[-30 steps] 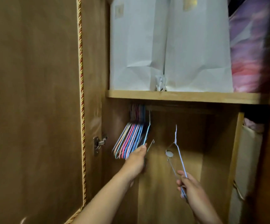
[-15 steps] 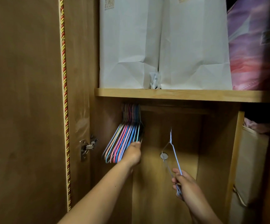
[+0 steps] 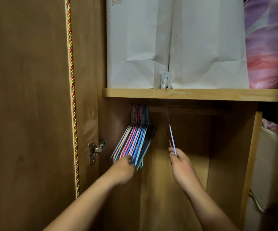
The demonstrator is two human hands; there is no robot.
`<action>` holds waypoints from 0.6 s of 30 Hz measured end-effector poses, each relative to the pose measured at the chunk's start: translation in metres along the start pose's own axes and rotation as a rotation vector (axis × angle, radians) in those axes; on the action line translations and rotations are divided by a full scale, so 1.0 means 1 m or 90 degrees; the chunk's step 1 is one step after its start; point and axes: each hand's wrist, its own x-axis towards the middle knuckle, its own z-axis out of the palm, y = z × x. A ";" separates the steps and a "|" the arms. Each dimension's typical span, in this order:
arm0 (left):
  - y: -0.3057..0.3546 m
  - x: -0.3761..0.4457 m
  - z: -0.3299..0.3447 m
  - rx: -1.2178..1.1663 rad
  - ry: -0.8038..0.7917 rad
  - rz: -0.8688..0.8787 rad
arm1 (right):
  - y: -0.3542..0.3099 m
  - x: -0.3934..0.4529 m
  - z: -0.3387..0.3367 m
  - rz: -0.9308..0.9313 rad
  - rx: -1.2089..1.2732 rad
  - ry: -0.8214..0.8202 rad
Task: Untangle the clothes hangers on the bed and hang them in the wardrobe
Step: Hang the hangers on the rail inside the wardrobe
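The wardrobe door [image 3: 26, 97] stands open at nine o'clock, its hinge [image 3: 95, 149] showing. The left hand [image 3: 124, 169] reaches into the bunch of coloured hangers [image 3: 135, 140] hanging from the rail [image 3: 184, 112]; its fingers are hidden, so its grip cannot be told. At three o'clock of the bunch, the right hand [image 3: 180, 165] pinches a pale blue hanger [image 3: 171, 137], its hook up near the rail. White paper bags [image 3: 176, 44] sit on the shelf [image 3: 184, 95] at twelve o'clock.
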 end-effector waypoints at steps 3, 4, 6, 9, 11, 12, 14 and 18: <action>-0.003 -0.006 -0.014 0.002 0.013 0.001 | -0.011 0.035 0.024 0.017 -0.069 -0.002; -0.005 -0.007 -0.017 0.002 0.012 0.002 | -0.012 0.042 0.032 0.025 -0.094 -0.019; -0.008 -0.011 -0.021 0.008 0.002 0.005 | -0.011 0.044 0.052 0.016 -0.148 -0.064; -0.015 -0.015 -0.027 0.017 0.004 0.017 | -0.002 0.040 0.088 0.011 -0.178 -0.092; -0.017 -0.019 -0.030 0.025 0.013 0.030 | 0.004 0.039 0.109 0.022 -0.190 -0.085; -0.018 -0.022 -0.031 0.026 0.012 0.034 | 0.005 0.038 0.117 0.027 -0.198 -0.083; -0.020 -0.025 -0.034 0.020 0.006 0.039 | 0.003 0.036 0.127 0.042 -0.210 -0.078; -0.019 -0.032 -0.040 0.015 0.003 0.032 | -0.003 0.032 0.130 0.051 -0.240 -0.091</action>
